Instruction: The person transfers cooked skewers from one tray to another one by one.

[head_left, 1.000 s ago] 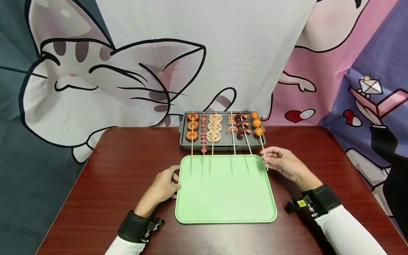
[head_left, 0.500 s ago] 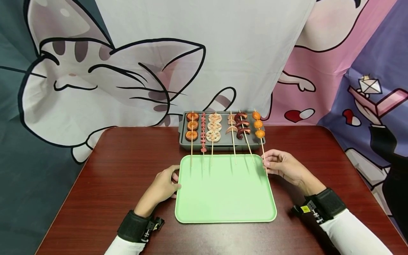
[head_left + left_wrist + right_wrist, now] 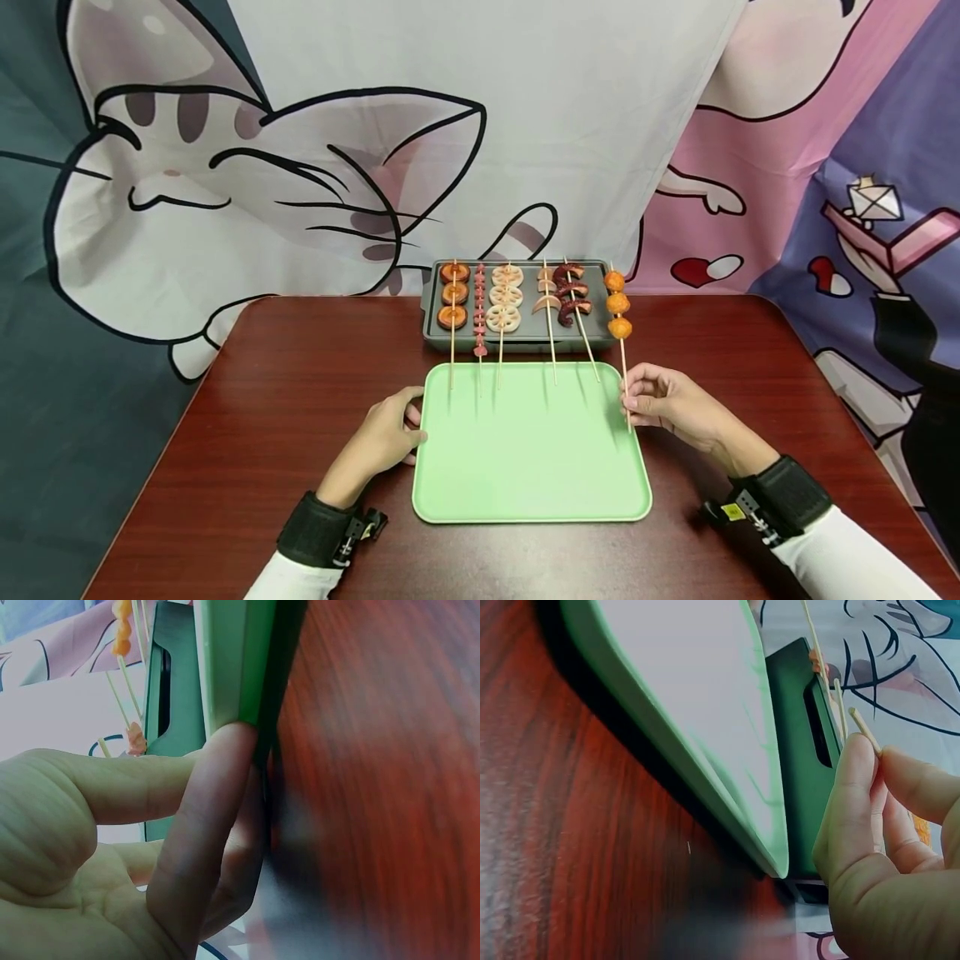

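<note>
My right hand (image 3: 675,408) pinches the stick of a skewer with three orange balls (image 3: 618,304) between thumb and fingers. The balls hang just off the right edge of a dark grill pan (image 3: 525,321), and the stick's lower end crosses the tray's upper right corner. In the right wrist view, the blunt stick end (image 3: 865,730) pokes out past my fingertips. My left hand (image 3: 386,433) grips the left rim of a light green tray (image 3: 532,450). Seen from the left wrist, fingers (image 3: 214,802) press against that tray's edge (image 3: 225,675).
On the pan lie other skewers: brown rounds (image 3: 452,293), small pink pieces (image 3: 480,312), lotus root slices (image 3: 504,297), pale slices (image 3: 547,292) and dark red octopus-like pieces (image 3: 573,296). Their sticks reach over the tray's far edge. Beneath is a reddish-brown table (image 3: 247,417).
My right hand has drawn the orange-ball skewer toward me and to the right, from over the pan to beyond its right edge. The left hand and tray stay put.
</note>
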A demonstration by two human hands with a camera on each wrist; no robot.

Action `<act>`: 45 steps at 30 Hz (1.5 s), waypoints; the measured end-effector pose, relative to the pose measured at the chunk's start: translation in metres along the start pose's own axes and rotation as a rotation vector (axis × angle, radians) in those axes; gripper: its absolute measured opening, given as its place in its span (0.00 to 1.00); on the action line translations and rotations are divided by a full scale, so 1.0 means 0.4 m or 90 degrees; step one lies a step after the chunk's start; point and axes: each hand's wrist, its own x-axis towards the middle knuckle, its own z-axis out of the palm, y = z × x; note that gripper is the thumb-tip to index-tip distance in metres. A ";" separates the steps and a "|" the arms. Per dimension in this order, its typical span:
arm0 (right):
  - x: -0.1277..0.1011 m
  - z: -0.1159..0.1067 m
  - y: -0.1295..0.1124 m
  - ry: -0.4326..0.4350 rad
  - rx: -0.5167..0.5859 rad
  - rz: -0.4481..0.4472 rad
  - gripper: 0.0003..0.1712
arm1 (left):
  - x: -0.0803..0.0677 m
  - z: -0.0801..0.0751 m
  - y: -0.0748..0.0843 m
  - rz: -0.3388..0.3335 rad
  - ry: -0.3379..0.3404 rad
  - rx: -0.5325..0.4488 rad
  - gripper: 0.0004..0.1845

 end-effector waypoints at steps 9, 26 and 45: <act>-0.019 0.012 0.004 -0.004 -0.025 -0.001 0.06 | 0.001 -0.003 0.002 -0.002 -0.002 0.001 0.34; -0.062 0.059 0.007 0.036 -0.074 0.018 0.08 | 0.000 -0.004 0.002 -0.008 -0.007 -0.004 0.35; -0.123 0.081 0.020 0.038 -0.142 0.019 0.20 | -0.002 -0.004 0.006 -0.012 -0.001 -0.005 0.35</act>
